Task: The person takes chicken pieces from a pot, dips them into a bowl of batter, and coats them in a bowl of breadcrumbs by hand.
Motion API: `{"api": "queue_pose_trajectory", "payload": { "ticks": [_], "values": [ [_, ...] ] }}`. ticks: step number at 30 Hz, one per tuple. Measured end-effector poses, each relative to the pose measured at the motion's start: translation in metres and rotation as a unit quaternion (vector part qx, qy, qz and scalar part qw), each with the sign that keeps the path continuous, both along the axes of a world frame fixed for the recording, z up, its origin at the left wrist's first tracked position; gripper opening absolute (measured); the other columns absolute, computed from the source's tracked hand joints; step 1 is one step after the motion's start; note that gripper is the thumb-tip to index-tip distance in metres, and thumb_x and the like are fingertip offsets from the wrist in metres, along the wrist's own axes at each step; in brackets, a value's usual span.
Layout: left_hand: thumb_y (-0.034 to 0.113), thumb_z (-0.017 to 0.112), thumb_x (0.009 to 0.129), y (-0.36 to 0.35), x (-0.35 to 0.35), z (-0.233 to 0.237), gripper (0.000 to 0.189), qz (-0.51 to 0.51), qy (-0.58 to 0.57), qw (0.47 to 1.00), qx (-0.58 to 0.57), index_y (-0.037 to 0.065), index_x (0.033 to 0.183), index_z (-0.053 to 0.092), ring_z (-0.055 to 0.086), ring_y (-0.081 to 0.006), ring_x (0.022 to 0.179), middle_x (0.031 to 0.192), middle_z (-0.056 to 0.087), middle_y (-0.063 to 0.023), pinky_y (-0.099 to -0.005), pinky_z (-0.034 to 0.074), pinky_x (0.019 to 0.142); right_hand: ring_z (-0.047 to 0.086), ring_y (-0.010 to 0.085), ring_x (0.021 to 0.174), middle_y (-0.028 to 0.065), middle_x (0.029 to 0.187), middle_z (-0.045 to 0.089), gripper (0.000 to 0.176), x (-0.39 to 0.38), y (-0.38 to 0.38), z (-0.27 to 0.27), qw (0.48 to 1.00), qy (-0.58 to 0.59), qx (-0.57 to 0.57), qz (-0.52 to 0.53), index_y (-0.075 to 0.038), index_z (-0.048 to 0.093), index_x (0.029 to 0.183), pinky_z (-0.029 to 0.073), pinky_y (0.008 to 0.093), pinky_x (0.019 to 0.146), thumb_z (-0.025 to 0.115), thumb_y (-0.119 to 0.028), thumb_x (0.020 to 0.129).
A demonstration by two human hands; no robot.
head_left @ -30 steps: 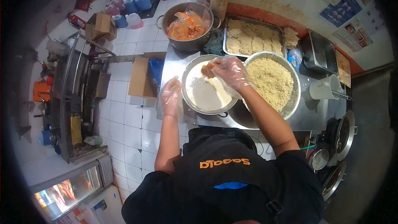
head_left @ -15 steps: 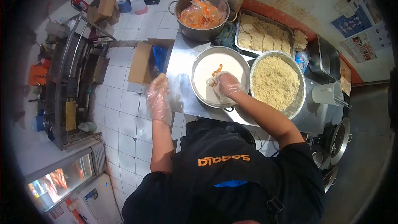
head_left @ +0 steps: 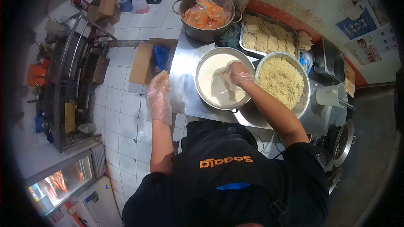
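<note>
My right hand (head_left: pixel 239 74), in a clear plastic glove, dips into the metal pot (head_left: pixel 198 85) of white batter (head_left: pixel 210 69). Its fingers are curled down at the batter's surface, and what they hold is hidden. My left hand (head_left: pixel 159 96), gloved as well, is held up left of the table edge. Its fingers are loosely bent with nothing visible in them, and pale yellow coating sticks to the tips. Right of the batter, a round metal basin (head_left: pixel 306 96) holds pale yellow crumbs (head_left: pixel 281 82).
Behind stand a large pot (head_left: pixel 202 34) with bagged orange food and a tray (head_left: pixel 261 53) of crumb-coated pieces. A white jug (head_left: pixel 330 96) sits on the steel table (head_left: pixel 183 65) at right. An open cardboard box (head_left: pixel 142 64) is beside the table's left edge.
My right hand has moved right and slightly up within the pot. The orange piece beside its fingers is out of sight. My left hand has barely moved.
</note>
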State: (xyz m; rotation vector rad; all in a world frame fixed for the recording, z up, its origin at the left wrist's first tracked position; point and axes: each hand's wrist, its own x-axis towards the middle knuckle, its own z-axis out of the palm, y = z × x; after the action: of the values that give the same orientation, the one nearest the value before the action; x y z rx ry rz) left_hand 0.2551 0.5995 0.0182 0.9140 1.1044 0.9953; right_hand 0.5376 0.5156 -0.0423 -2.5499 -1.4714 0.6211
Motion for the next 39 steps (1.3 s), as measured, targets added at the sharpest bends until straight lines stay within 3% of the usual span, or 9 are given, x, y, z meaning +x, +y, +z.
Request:
{"api": "queue_pose_trajectory", "payload": {
  "ticks": [4, 11, 18, 22, 24, 29, 32, 35, 39],
  "values": [
    [0.004, 0.064, 0.086, -0.001, -0.001, -0.003, 0.031, -0.009, -0.014, 1.0, 0.003, 0.0, 0.117, 0.059, 0.055, -0.0088, 0.081, 0.105, 0.062, -0.006, -0.0198, 0.046, 0.072, 0.068, 0.0354, 0.087, 0.0207, 0.094, 0.069, 0.021, -0.021, 0.011, -0.02, 0.997, -0.05, -0.032, -0.038, -0.003, 0.072, 0.091, 0.054, 0.0449, 0.075, 0.058, -0.016, 0.083],
    [0.005, 0.063, 0.087, -0.001, -0.01, -0.006, 0.03, 0.014, 0.002, 1.0, -0.004, 0.002, 0.116, 0.061, 0.055, -0.0087, 0.081, 0.106, 0.062, -0.0064, -0.0201, 0.047, 0.071, 0.068, 0.0355, 0.087, 0.0212, 0.093, 0.068, 0.02, -0.017, 0.014, -0.018, 0.997, -0.056, -0.031, -0.039, -0.003, 0.072, 0.091, 0.054, 0.0444, 0.076, 0.059, -0.015, 0.082],
    [0.005, 0.064, 0.086, 0.0, -0.01, -0.007, 0.03, 0.009, 0.006, 1.0, -0.011, 0.002, 0.116, 0.061, 0.056, -0.009, 0.081, 0.105, 0.062, -0.0054, -0.0201, 0.047, 0.071, 0.065, 0.0322, 0.074, 0.018, 0.084, 0.068, 0.022, -0.009, -0.016, 0.108, 0.985, 0.151, 0.086, 0.016, -0.004, 0.073, 0.084, 0.052, 0.0394, 0.073, 0.073, -0.024, 0.074],
    [0.006, 0.063, 0.087, -0.004, 0.001, -0.006, 0.029, -0.012, 0.004, 1.0, -0.008, 0.002, 0.116, 0.061, 0.055, -0.009, 0.081, 0.103, 0.062, -0.0049, -0.0201, 0.047, 0.072, 0.066, 0.0265, 0.072, 0.0167, 0.08, 0.068, 0.023, -0.006, -0.023, 0.17, 0.976, 0.171, 0.136, 0.016, -0.004, 0.072, 0.084, 0.052, 0.0356, 0.069, 0.074, -0.025, 0.074],
    [0.006, 0.063, 0.087, -0.007, 0.009, -0.002, 0.029, -0.016, 0.006, 1.0, -0.006, 0.002, 0.115, 0.061, 0.055, -0.0089, 0.081, 0.103, 0.062, -0.0047, -0.0201, 0.047, 0.072, 0.063, 0.0155, 0.069, 0.0095, 0.077, 0.068, 0.018, -0.005, -0.027, 0.208, 0.961, 0.162, 0.215, 0.062, -0.001, 0.07, 0.083, 0.05, 0.0302, 0.065, 0.077, -0.014, 0.073],
    [0.007, 0.064, 0.086, -0.01, 0.02, 0.006, 0.029, -0.033, -0.001, 0.999, -0.007, 0.002, 0.115, 0.062, 0.055, -0.009, 0.081, 0.104, 0.063, -0.0043, -0.0204, 0.047, 0.072, 0.061, 0.0137, 0.062, 0.0099, 0.072, 0.066, 0.016, -0.013, -0.048, 0.275, 0.947, 0.07, 0.306, 0.065, -0.001, 0.07, 0.079, 0.05, 0.0296, 0.058, 0.076, -0.014, 0.074],
    [0.008, 0.065, 0.086, -0.01, 0.021, 0.004, 0.029, -0.034, 0.002, 0.999, -0.023, 0.002, 0.114, 0.062, 0.055, -0.0093, 0.082, 0.104, 0.063, -0.004, -0.0206, 0.047, 0.072, 0.061, 0.0146, 0.06, 0.0128, 0.07, 0.065, 0.018, -0.018, -0.045, 0.254, 0.947, 0.072, 0.303, 0.081, 0.0, 0.069, 0.076, 0.05, 0.0302, 0.055, 0.076, -0.016, 0.073],
    [0.009, 0.066, 0.086, -0.013, 0.019, -0.003, 0.03, -0.034, 0.009, 0.999, -0.02, 0.003, 0.115, 0.062, 0.055, -0.0098, 0.082, 0.104, 0.063, -0.0039, -0.021, 0.047, 0.072, 0.064, 0.0244, 0.063, 0.0159, 0.071, 0.065, 0.024, -0.015, -0.031, 0.157, 0.958, 0.158, 0.238, -0.011, 0.002, 0.068, 0.076, 0.051, 0.0353, 0.06, 0.077, -0.019, 0.069],
    [0.009, 0.065, 0.086, -0.014, 0.018, -0.006, 0.03, -0.046, 0.002, 0.999, -0.012, 0.003, 0.115, 0.062, 0.056, -0.0097, 0.082, 0.104, 0.063, -0.004, -0.0212, 0.047, 0.072, 0.064, 0.0315, 0.069, 0.0179, 0.073, 0.065, 0.028, -0.004, -0.025, 0.078, 0.958, 0.101, 0.269, -0.007, 0.001, 0.068, 0.077, 0.051, 0.0388, 0.068, 0.077, -0.023, 0.066]
  ]
}}
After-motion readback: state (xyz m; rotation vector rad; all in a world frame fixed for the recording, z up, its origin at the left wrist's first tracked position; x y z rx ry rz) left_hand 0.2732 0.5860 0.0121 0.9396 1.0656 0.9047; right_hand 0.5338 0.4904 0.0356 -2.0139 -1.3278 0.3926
